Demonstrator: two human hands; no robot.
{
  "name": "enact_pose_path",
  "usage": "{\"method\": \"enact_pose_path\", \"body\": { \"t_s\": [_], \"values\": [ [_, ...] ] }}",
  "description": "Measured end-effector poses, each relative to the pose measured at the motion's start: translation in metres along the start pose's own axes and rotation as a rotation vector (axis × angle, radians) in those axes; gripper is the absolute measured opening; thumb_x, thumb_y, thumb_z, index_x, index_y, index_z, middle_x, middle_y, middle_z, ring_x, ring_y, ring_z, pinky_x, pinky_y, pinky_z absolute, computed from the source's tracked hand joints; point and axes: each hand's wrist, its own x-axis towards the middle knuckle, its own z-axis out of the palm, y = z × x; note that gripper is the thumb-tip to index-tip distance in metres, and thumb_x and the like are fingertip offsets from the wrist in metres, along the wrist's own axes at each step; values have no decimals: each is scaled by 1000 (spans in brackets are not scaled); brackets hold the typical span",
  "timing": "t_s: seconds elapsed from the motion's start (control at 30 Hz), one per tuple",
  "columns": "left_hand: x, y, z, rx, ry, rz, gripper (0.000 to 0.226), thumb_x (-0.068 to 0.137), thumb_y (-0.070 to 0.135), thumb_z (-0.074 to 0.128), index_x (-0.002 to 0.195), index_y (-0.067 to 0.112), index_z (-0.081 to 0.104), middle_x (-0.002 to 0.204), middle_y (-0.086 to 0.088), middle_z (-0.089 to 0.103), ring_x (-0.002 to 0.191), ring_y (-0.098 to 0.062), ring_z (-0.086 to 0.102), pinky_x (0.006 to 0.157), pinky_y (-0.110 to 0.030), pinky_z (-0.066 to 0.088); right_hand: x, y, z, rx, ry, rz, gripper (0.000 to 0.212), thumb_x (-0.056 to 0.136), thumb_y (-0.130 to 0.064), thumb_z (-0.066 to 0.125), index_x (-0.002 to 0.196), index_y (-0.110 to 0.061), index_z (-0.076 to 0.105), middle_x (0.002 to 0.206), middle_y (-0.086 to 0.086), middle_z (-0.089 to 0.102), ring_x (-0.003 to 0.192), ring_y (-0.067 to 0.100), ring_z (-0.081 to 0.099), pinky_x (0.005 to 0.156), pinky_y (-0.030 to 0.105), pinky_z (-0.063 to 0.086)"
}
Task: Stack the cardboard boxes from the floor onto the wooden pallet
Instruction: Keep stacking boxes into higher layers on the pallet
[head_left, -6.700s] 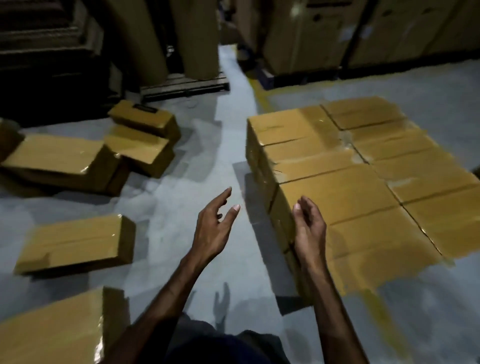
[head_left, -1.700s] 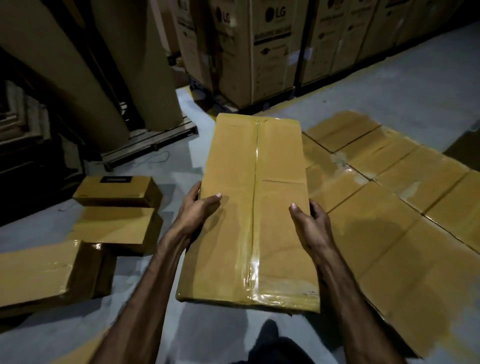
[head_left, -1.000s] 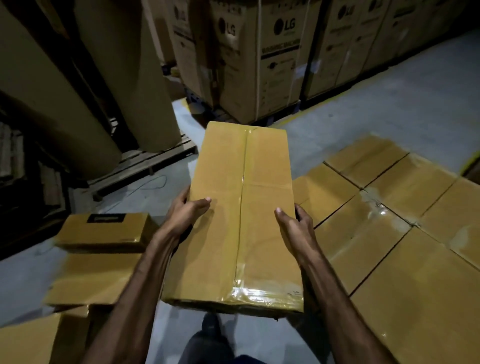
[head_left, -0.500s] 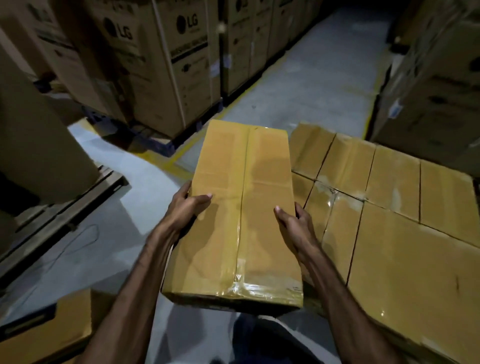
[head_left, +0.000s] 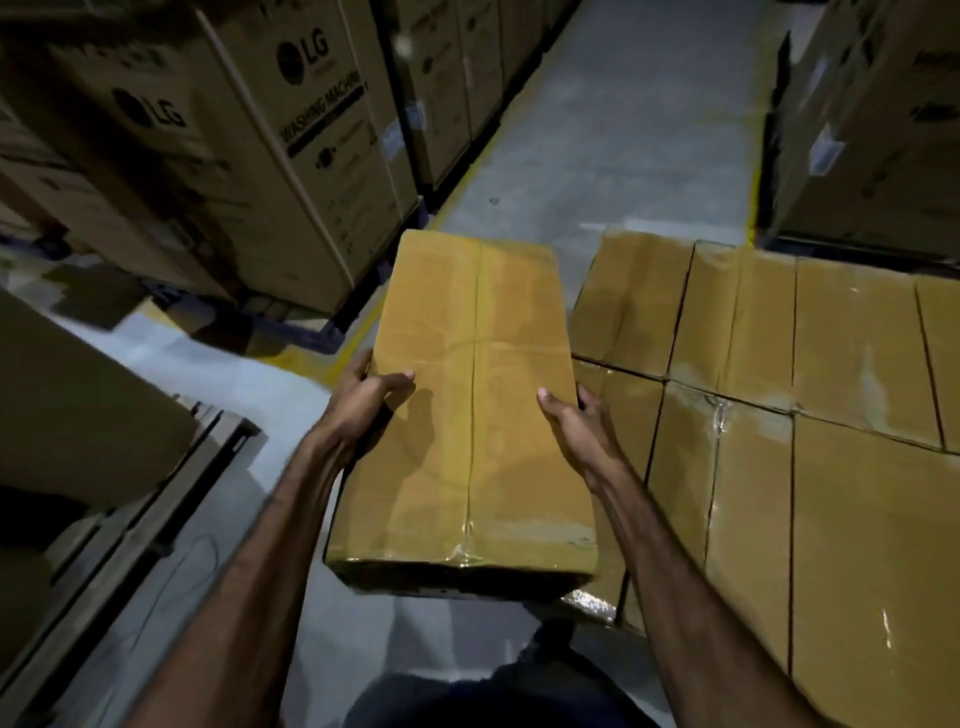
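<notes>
Far left: a big plain carton (head_left: 78, 395) stands on a wooden pallet (head_left: 156, 499), its slats running along the grey floor (head_left: 623, 130) towards the lower left corner.
Behind, left: tall cartons (head_left: 249, 156) printed with "LG" and "WASHING MACHINE" stand in a row along the aisle, raised on dark bases beside a yellow floor line (head_left: 363, 322).
Left hand (head_left: 363, 405): clamped on the left long edge of the carried box (head_left: 467, 415), thumb lying flat across the top face, the other fingers wrapped down the side and mostly hidden from here.
Carried box: a long tan carton sealed with glossy tape down its middle seam, held off the floor in front of the person, long axis pointing away, near end lower and in shadow. It sits just left of the stacked layer and overlaps that layer's near left corner from this angle; whether they touch I cannot tell.
Right hand (head_left: 576, 421): gripping the right long edge opposite the other hand, thumb on top, fingers curled under the side.
Right: stacked boxes (head_left: 779, 415) of the same tan kind lie flat, packed edge to edge in one level layer, tape glinting at the seams.
Far right: more big cartons (head_left: 872, 130) line the aisle's other side.
</notes>
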Motion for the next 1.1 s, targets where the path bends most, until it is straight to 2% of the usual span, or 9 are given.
{"method": "enact_pose_path", "body": {
  "t_s": [0.1, 0.27, 0.43, 0.5, 0.6, 0.67, 0.77, 0.93, 1.1],
  "values": [
    [42, 13, 24, 23, -52, -21, 47, 96, -1, 70, 137, 20, 60, 124, -2, 73, 110, -22, 72, 86, -30, 60, 31, -13, -13, -1, 39, 9, 19, 91, -38, 75, 108, -31, 76, 110, -13, 79, 107, 15, 73, 100, 43, 57],
    [110, 34, 69, 105, -186, -17, 39, 91, 6, 76, 124, 24, 69, 116, 1, 78, 110, -22, 74, 97, -39, 59, 74, -28, -39, -24, 185, 16, 58, 83, -54, 75, 133, -24, 70, 122, -10, 75, 114, 15, 70, 105, 45, 55],
    [198, 50, 111, 158, -315, 14, 82, 66, 23, 90, 142, 18, 60, 124, -4, 75, 115, -23, 72, 106, -46, 55, 107, -38, -50, 16, 365, -2, 43, 91, -46, 75, 128, -23, 72, 116, -12, 77, 110, 11, 71, 104, 41, 55],
    [207, 62, 131, 109, -384, -2, 76, 79, 6, 83, 148, 15, 51, 123, -4, 67, 108, -20, 72, 103, -39, 56, 122, -37, -49, 18, 435, 8, 54, 82, -54, 77, 127, -23, 73, 115, -12, 78, 110, 12, 72, 105, 44, 55],
    [233, 69, 149, 133, -490, -34, 46, 95, -10, 64, 131, 17, 55, 115, -2, 64, 108, -21, 69, 92, -31, 58, 143, -24, -48, 59, 518, 20, 55, 77, -55, 76, 123, -26, 75, 113, -13, 79, 110, 13, 73, 105, 48, 56],
    [253, 78, 154, 173, -541, -44, 36, 96, -9, 63, 122, 15, 62, 113, -7, 69, 106, -22, 70, 84, -27, 61, 135, -47, -31, 46, 583, 42, 47, 83, -51, 76, 124, -26, 73, 115, -14, 78, 112, 14, 71, 106, 46, 54],
    [274, 85, 164, 237, -606, -23, 39, 92, -2, 69, 129, 9, 63, 114, -13, 74, 96, -24, 73, 78, -30, 64, 137, -60, -25, 40, 631, 103, 33, 97, -42, 72, 124, -24, 67, 119, -18, 69, 109, 11, 64, 103, 33, 47],
    [287, 89, 184, 315, -685, 2, 49, 84, 9, 76, 131, 15, 63, 117, -6, 75, 107, -28, 72, 91, -42, 63, 150, -50, -45, -9, 713, 125, 78, 74, -67, 74, 137, -23, 66, 129, -6, 73, 118, 22, 68, 106, 49, 54],
    [284, 91, 202, 354, -650, 19, 46, 87, 11, 75, 130, 19, 61, 114, -4, 74, 103, -27, 72, 85, -42, 63, 162, -67, -71, -57, 670, 126, 61, 80, -64, 71, 128, -27, 70, 116, -8, 76, 108, 21, 70, 98, 47, 57]
  ]
}}
